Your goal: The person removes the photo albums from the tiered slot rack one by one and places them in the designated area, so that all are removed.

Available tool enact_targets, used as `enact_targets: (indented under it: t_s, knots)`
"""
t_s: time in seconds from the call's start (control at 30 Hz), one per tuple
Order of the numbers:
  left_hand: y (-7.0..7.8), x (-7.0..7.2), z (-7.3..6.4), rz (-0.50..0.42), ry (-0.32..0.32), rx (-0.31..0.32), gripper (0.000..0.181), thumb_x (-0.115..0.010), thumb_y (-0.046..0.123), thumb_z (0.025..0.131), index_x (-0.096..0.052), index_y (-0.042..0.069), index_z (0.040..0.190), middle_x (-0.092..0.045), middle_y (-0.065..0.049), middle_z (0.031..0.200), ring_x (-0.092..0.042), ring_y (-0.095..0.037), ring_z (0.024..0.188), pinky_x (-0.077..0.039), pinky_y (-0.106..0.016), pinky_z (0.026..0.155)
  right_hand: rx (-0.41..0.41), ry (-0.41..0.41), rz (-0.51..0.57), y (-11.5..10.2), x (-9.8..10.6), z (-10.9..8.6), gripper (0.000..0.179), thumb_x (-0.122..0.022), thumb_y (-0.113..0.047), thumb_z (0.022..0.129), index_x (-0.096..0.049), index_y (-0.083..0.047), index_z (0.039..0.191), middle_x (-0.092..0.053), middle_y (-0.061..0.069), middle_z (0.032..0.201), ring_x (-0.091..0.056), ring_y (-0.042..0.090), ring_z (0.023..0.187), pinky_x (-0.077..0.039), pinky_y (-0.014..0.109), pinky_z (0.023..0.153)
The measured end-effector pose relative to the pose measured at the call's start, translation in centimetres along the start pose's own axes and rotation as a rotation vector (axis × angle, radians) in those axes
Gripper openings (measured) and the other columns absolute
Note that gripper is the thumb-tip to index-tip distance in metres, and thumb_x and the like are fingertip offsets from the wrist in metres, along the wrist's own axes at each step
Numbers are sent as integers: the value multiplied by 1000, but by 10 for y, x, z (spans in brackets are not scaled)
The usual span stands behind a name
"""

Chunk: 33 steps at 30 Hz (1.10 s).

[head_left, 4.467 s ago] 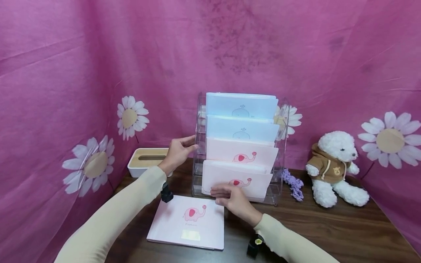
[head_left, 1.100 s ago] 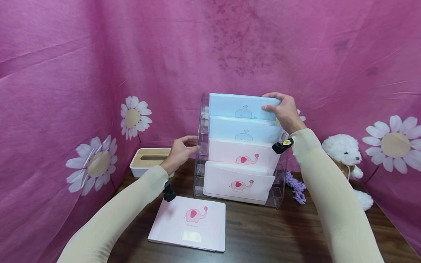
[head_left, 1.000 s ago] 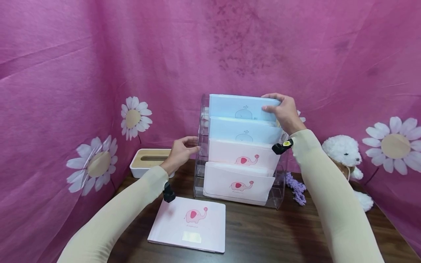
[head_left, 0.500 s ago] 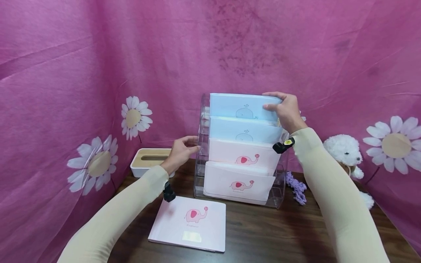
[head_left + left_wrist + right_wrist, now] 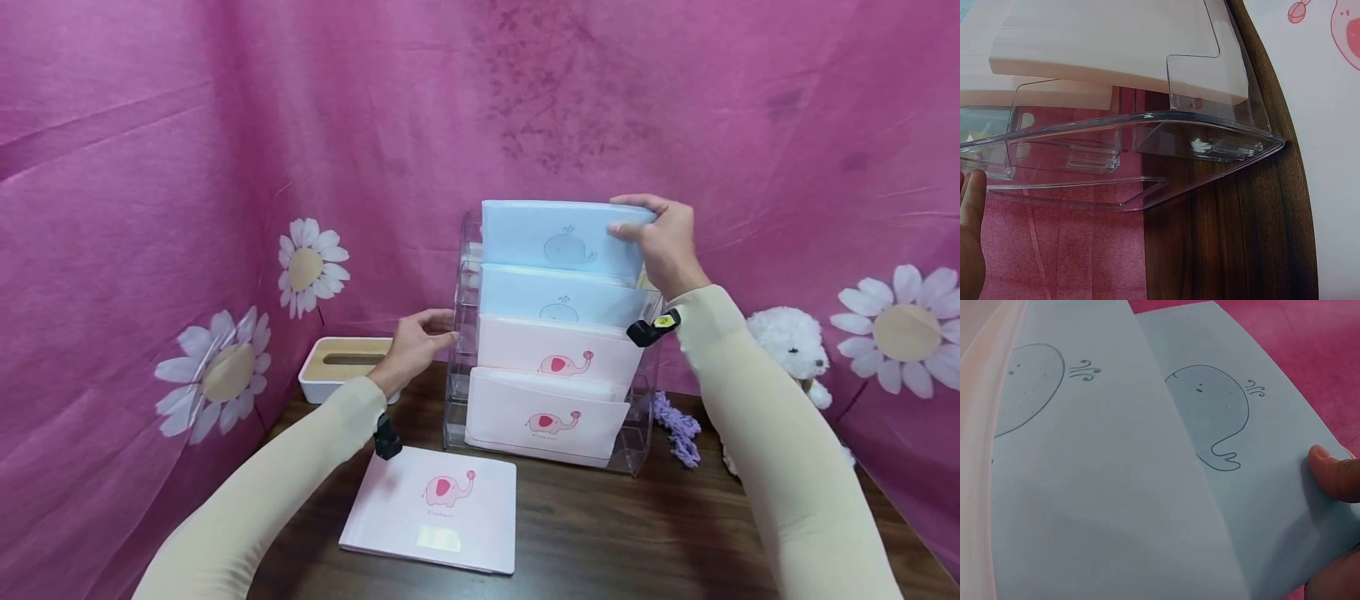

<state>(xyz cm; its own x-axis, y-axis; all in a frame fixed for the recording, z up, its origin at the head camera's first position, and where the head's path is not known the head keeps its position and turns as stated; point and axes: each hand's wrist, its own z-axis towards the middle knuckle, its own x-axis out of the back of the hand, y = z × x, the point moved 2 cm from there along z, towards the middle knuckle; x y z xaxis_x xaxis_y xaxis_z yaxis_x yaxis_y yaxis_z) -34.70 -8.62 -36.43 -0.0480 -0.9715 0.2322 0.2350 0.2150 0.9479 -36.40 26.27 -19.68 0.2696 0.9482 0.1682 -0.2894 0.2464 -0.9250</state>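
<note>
My right hand [image 5: 670, 242] pinches the upper right corner of a light blue booklet [image 5: 525, 229] with a whale drawing, thumb on the front cover. That booklet stands in the top tier of a clear acrylic rack [image 5: 460, 367], raised a little. The right wrist view shows the thumb [image 5: 1335, 472] on its cover. Below stand another blue whale booklet [image 5: 510, 292] and pink elephant booklets [image 5: 502, 408]. At the rack's left side, my left hand [image 5: 414, 346] touches the side panel with extended fingers; a fingertip [image 5: 977, 187] reaches the panel in the left wrist view.
A pink elephant booklet [image 5: 397, 508] lies flat on the dark wooden table [image 5: 585, 533] before the rack. Behind my left forearm is a tissue box [image 5: 322, 387] with a wooden lid. A purple knitted piece [image 5: 677, 429] and a white plush toy [image 5: 787, 342] are at the right.
My right hand went from the front bottom booklets to the top blue booklet, then lifted it slightly, showing more of the whale. My left hand has stayed at the rack's side.
</note>
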Motion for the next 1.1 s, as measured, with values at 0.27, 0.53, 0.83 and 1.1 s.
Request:
enact_targets:
  t_s: [0.27, 0.53, 0.83, 1.1]
  knots:
    - [0, -1, 0, 14, 2, 7, 42, -76, 9, 89, -67, 7, 130, -71, -14, 121, -65, -26, 112, -56, -32, 93, 41, 71, 204, -13, 9, -1, 42, -82, 11, 74, -80, -14, 109, -74, -3, 94, -71, 12, 80, -61, 22, 64]
    - [2, -1, 1, 3, 4, 1, 42, -76, 11, 89, -67, 6, 129, -71, -15, 119, -65, -25, 110, -55, -23, 84, 105, 172, 402, -31, 23, 1, 46, -78, 21, 69, -80, -8, 105, -74, 1, 92, -71, 14, 78, -60, 22, 66]
    - [0, -2, 0, 0, -4, 41, 42, -76, 11, 89, -67, 9, 131, -71, -13, 121, -66, -25, 112, -57, -29, 89, 154, 262, 570, -45, 45, -5, 46, -79, 27, 63, -80, -2, 98, -76, 4, 85, -71, 16, 74, -61, 23, 62]
    - [-1, -3, 0, -5, -14, 44, 41, -76, 12, 90, -68, 10, 130, -71, -12, 120, -66, -25, 111, -57, -31, 91, 110, 251, 795, -44, 65, -28, 47, -76, 31, 62, -76, 7, 102, -75, 14, 85, -74, 23, 71, -63, 32, 61]
